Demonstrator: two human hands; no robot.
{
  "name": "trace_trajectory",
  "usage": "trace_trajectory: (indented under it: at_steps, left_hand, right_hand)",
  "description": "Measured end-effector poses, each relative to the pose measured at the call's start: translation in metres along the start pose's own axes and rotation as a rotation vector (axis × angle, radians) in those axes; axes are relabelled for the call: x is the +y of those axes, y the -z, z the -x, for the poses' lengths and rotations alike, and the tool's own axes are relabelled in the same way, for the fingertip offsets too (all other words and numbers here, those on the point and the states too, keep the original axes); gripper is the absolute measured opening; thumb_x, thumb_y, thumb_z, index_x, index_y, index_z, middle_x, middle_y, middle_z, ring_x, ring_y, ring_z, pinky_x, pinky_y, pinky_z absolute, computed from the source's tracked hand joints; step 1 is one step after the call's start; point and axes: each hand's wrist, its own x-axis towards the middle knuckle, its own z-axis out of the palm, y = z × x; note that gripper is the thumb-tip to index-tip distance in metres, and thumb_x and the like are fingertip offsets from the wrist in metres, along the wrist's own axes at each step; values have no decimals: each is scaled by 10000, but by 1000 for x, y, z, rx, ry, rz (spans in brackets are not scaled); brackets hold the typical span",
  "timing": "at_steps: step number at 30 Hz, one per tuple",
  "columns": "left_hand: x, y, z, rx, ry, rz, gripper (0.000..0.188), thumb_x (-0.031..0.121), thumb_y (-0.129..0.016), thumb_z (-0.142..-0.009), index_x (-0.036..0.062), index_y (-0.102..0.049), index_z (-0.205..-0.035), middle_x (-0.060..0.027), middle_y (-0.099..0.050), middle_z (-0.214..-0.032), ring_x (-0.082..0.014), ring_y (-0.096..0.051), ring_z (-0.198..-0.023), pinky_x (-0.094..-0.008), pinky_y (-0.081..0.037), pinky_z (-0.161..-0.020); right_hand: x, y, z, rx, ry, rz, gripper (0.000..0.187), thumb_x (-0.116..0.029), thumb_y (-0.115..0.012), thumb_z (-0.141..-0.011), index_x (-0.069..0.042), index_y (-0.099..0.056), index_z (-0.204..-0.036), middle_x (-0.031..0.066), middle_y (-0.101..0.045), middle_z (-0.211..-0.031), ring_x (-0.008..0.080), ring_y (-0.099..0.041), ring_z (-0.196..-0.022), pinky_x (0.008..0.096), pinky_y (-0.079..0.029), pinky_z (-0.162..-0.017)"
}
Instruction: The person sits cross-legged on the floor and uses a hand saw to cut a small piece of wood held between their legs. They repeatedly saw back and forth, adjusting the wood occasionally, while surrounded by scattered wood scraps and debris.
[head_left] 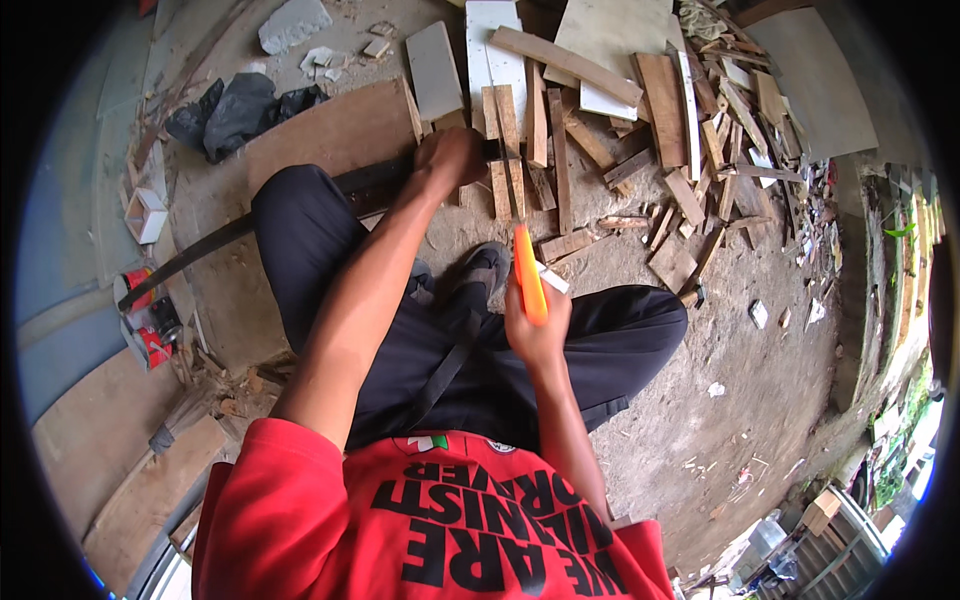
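My right hand (pixel 538 325) is wrapped round the orange handle of a hand saw (pixel 530 275), whose narrow blade points away from me. A small white piece shows beside the handle; I cannot make out what it is. My left hand (pixel 450 160) grips a long dark bar (pixel 375 180) near its far end. That bar runs from the lower left, past my left knee, to the saw blade. Under the blade lies a light wooden board (pixel 501 198). The blade crosses at the bar's tip; whether it has cut in is too small to tell.
A large heap of wood offcuts (pixel 660 110) spreads ahead and to the right. A black plastic bag (pixel 240 112) lies at the far left beside a broad brown board (pixel 330 125). Red-and-black items (pixel 152 318) sit at the left, near the wall. Rough concrete floor (pixel 750 420) extends right, with scattered chips.
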Motion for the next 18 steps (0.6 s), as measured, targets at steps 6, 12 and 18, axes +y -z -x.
trace_trajectory:
  at_steps: [6,12,18]
  left_hand:
    - [-14,-26,-1,-9,63,55,105,71,-630,-748,49,-732,-754,-189,-724,-811,-290,-725,-727,-415,-589,-666]
    - [15,11,6,-98,70,26,242,111,-625,-696,33,-754,-884,-220,-715,-889,-347,-712,-910,-415,-573,-792]
    - [-4,-9,-3,-24,28,-34,189,121,-646,-721,13,-742,-844,-219,-715,-841,-334,-728,-829,-424,-590,-725]
  right_hand:
    - [-33,60,98,-93,-290,-31,96,-41,-628,-825,9,-604,-747,118,-541,-549,196,-582,-460,316,-448,-486]
    - [-9,-5,-53,18,-103,-97,201,-70,-598,-871,40,-555,-709,135,-489,-533,197,-527,-450,370,-387,-460]
    - [-5,10,11,-27,-105,-98,160,-66,-633,-845,5,-569,-717,168,-530,-563,331,-574,-482,385,-426,-475]
